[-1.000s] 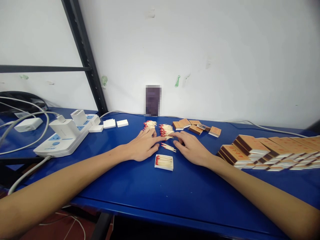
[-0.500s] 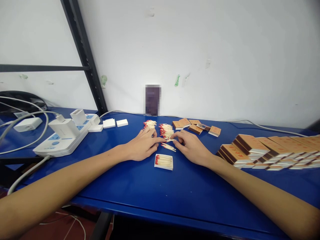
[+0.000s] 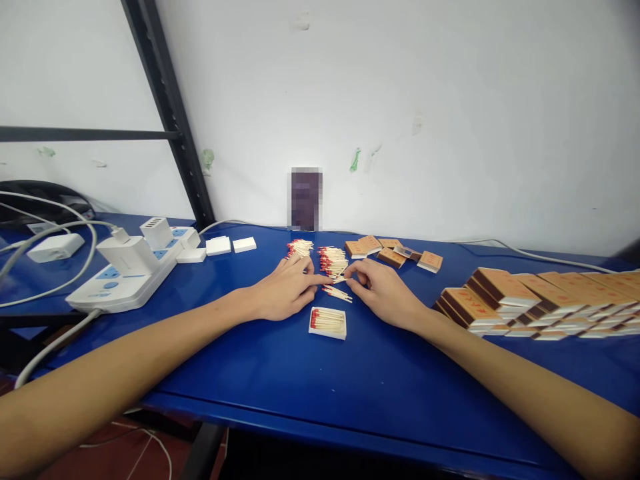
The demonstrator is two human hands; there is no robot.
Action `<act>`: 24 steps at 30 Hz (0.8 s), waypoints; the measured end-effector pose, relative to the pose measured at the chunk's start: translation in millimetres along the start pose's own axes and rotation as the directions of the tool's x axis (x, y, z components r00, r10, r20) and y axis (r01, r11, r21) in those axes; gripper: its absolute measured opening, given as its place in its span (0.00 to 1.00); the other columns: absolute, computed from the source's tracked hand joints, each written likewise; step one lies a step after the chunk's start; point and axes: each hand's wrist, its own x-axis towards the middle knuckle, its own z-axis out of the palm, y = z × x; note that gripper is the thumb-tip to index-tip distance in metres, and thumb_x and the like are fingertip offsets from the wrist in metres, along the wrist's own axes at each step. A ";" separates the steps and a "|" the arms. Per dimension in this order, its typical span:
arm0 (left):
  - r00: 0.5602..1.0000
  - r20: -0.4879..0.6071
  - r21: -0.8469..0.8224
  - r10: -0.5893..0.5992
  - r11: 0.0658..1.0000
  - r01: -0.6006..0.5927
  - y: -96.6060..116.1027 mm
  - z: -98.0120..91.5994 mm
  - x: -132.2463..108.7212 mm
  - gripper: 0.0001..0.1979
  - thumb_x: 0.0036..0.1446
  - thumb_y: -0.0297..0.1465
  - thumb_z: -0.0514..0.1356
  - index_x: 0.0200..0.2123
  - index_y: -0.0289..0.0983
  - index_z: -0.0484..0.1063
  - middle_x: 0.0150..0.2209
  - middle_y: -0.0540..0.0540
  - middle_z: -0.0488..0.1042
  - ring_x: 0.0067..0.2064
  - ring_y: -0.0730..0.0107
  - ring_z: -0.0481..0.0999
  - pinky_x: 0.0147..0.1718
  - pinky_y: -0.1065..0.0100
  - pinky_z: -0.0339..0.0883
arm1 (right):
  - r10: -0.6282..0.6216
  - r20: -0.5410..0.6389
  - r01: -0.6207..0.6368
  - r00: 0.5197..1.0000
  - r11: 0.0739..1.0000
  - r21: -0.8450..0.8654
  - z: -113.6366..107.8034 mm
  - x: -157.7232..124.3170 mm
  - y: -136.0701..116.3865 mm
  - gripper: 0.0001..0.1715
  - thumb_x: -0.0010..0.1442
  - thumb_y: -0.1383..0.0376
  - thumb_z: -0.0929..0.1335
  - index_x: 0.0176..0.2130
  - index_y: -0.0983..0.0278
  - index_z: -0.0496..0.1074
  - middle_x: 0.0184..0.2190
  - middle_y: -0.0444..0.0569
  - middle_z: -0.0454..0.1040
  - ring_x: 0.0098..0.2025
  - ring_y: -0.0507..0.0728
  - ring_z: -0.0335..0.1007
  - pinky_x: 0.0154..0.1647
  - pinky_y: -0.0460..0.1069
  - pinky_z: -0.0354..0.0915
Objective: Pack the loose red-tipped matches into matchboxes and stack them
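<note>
My left hand lies palm down on the table with its fingers apart. Its index finger reaches to the red heads of a few loose matches. Across from it, my right hand has thumb and index finger closed around the plain end of a match. Just beyond both hands is a larger pile of matches. Another match pile sits behind my left fingers, partly hidden by them. Nearer to me, a white matchbox tray holds a row of matches, heads to the left.
Stacked matchboxes stand at the right. Several loose matchboxes lie at the back. White blocks sit left of the piles, beside a power strip with plugs and cables. A pixelated dark rectangle stands against the wall.
My right fingertips have shifted very slightly at the match. My left hand, the piles and the filled tray stay as they were.
</note>
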 end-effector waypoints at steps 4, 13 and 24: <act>1.000 -0.016 -0.002 0.012 1.000 -0.012 -1.3 1.2 0.3 0.21 0.66 0.31 0.46 0.58 0.44 0.66 0.41 0.43 0.63 0.44 0.60 0.61 0.43 0.60 0.56 | 0.005 0.004 -0.005 1.000 1.000 -0.003 0.9 0.1 1.2 0.08 0.62 0.66 0.63 0.37 0.63 0.71 0.27 0.44 0.66 0.28 0.53 0.60 0.30 0.48 0.55; 1.000 -0.006 0.007 0.008 1.000 -0.008 -0.5 0.6 0.4 0.21 0.66 0.31 0.46 0.59 0.44 0.66 0.41 0.43 0.63 0.44 0.60 0.60 0.44 0.59 0.57 | -0.007 0.013 0.007 1.000 0.999 -0.041 2.5 0.1 3.0 0.12 0.63 0.66 0.62 0.41 0.64 0.73 0.30 0.47 0.68 0.30 0.54 0.62 0.31 0.49 0.57; 1.000 -0.019 -0.015 0.011 1.000 -0.012 -2.0 2.2 -0.3 0.21 0.66 0.31 0.45 0.58 0.45 0.66 0.41 0.43 0.62 0.44 0.59 0.60 0.44 0.58 0.57 | -0.016 0.096 0.024 0.995 0.996 -0.085 1.6 -0.4 2.4 0.19 0.66 0.65 0.60 0.52 0.61 0.73 0.35 0.50 0.71 0.35 0.57 0.67 0.39 0.52 0.60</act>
